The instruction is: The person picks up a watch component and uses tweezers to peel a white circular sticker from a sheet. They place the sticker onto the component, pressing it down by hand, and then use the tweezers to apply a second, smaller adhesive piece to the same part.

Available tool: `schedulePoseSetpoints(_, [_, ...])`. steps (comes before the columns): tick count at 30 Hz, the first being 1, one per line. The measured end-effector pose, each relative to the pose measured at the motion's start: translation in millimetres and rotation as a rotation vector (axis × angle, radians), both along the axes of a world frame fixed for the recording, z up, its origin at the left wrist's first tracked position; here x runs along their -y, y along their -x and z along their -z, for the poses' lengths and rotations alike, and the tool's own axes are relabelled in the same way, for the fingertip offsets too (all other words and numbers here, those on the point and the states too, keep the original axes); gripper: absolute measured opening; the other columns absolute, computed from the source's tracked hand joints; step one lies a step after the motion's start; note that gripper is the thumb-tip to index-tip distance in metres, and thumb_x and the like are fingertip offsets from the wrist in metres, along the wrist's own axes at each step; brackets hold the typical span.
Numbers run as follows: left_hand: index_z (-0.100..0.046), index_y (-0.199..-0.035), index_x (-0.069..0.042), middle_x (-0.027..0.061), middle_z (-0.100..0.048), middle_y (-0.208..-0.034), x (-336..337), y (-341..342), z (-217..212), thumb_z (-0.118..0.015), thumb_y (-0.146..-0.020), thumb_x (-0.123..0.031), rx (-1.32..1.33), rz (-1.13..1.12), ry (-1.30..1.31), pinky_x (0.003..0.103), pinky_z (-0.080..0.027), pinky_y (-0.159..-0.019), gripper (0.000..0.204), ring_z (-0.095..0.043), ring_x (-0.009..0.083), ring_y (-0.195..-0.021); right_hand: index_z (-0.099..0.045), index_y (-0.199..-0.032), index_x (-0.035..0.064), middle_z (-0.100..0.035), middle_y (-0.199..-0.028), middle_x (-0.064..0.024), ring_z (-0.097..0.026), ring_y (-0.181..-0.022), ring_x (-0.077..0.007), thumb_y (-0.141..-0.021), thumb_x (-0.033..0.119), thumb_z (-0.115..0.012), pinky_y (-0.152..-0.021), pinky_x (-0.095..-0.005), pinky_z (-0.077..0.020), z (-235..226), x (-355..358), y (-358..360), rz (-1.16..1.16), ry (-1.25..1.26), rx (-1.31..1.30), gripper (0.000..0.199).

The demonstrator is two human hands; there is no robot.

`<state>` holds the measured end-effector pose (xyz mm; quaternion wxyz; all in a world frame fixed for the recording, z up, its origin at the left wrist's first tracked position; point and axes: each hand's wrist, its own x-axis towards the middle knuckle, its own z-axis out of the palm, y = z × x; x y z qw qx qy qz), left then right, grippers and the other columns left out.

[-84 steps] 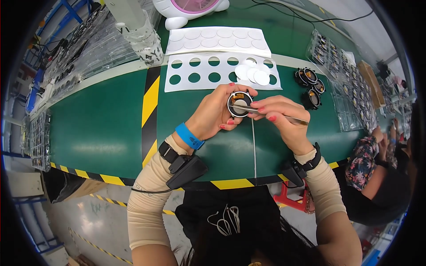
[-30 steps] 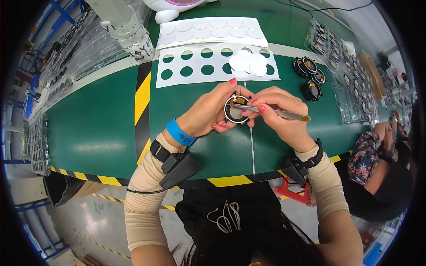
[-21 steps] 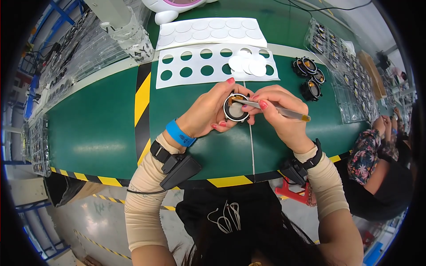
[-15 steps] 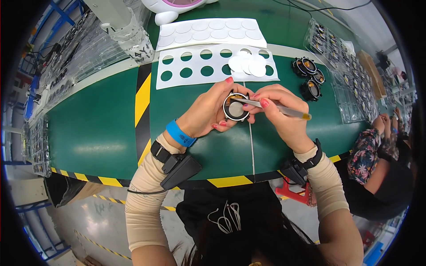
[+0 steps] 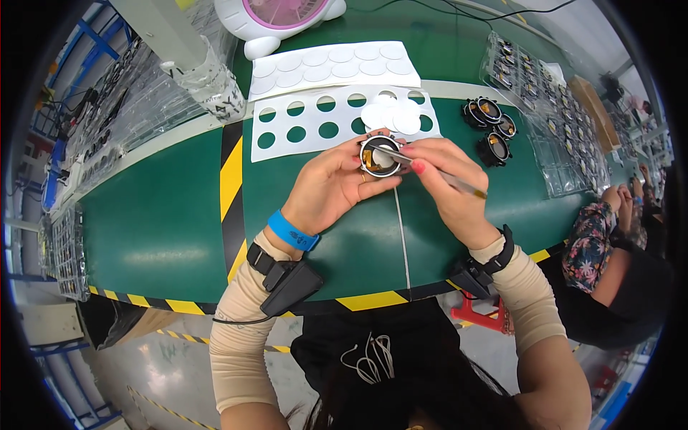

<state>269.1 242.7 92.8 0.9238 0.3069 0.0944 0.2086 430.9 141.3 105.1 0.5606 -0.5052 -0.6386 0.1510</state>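
Fingers of the left hand point(image 5: 322, 189), we noted, clasped a round black case point(image 5: 378, 160) by its rim above the green table point(image 5: 344, 258). Thumb and fingers of the right hand point(image 5: 457, 188) pinched metal tweezers point(image 5: 464, 187), whose tip lay over the case's open face; we could not tell whether it touched. We recorded white discs point(image 5: 393, 116) on the punched sheet point(image 5: 312, 120).

Part trays point(image 5: 566, 175) and a hazard-striped green bench point(image 5: 158, 222) mark an assembly workshop.
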Motion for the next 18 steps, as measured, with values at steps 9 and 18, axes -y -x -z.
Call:
schedulePoseSetpoints(9, [-0.025, -0.132, 0.007, 0.0188, -0.037, -0.129, 3.9, 0.1, -4.4, -0.036, -0.076, 0.002, 0.065, 0.03, 0.058, 0.04, -0.037, -0.101, 0.057, -0.043, 0.0268, -0.118, -0.063, -0.095, -0.0042, -0.062, -0.095, -0.0137, -0.057, -0.087, -0.0198, -0.079, -0.006, -0.055, -0.074, -0.0272, -0.0461, 1.2, 2.1, 0.4, 0.018, -0.044, 0.0, 0.017])
schedulePoseSetpoints(18, [-0.025, -0.132, 0.005, 0.0192, -0.037, -0.13, 4.5, -2.7, -0.8, -0.035, -0.082, -0.002, 0.065, 0.016, 0.081, 0.04, -0.036, -0.102, 0.052, -0.043, 0.0276, -0.119, -0.063, -0.094, -0.0032, -0.061, -0.09, -0.0122, -0.059, -0.081, -0.0179, -0.078, -0.006, -0.058, -0.067, -0.0248, -0.0475, 0.4, 0.0, 3.4, 0.054, -0.073, 0.032, 0.017])
